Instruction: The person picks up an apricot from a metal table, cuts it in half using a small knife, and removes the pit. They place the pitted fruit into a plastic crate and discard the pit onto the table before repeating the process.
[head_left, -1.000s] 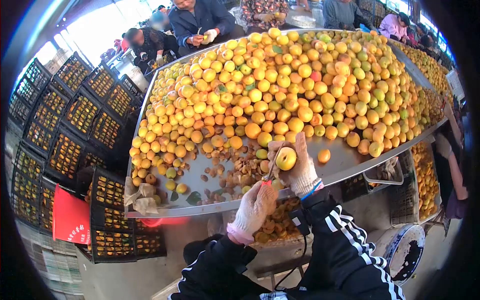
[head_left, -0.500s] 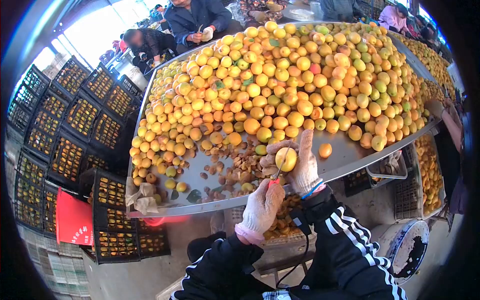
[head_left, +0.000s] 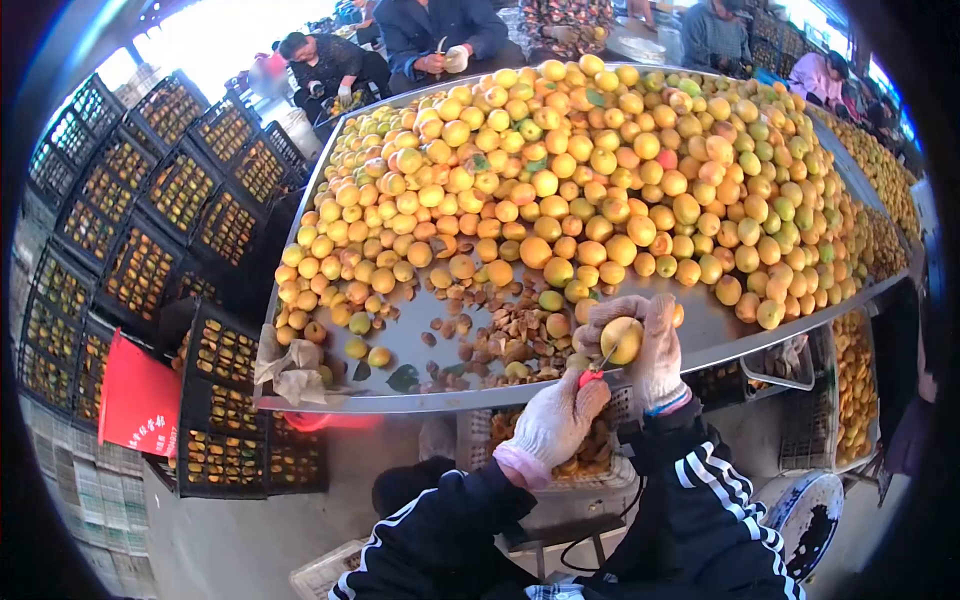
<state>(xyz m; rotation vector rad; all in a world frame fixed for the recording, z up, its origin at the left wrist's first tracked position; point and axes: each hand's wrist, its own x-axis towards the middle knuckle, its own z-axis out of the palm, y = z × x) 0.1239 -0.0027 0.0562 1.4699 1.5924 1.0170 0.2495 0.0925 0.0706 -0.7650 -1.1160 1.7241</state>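
My right hand [head_left: 655, 365], in a white knit glove, is closed around a yellow apricot [head_left: 622, 340] just above the front edge of the metal table [head_left: 705, 328]. My left hand [head_left: 553, 425], also gloved, grips a small knife with a red handle [head_left: 590, 377]. Its blade points up into the apricot. A heap of brown pits [head_left: 510, 335] lies on the table just left of my hands. Beyond it, a large pile of apricots [head_left: 600, 170] covers most of the table.
A basket of cut fruit [head_left: 590, 455] sits under the table edge below my hands. Black crates of apricots [head_left: 150, 230] are stacked at the left, beside a red sheet [head_left: 138, 395]. Crumpled cloth [head_left: 290, 365] lies at the table's corner. People [head_left: 440, 30] sit at the far side. A bucket [head_left: 810, 510] stands lower right.
Both hands have shifted a little right and lower in view, still holding the apricot and knife together. The view has swung slightly to the left.
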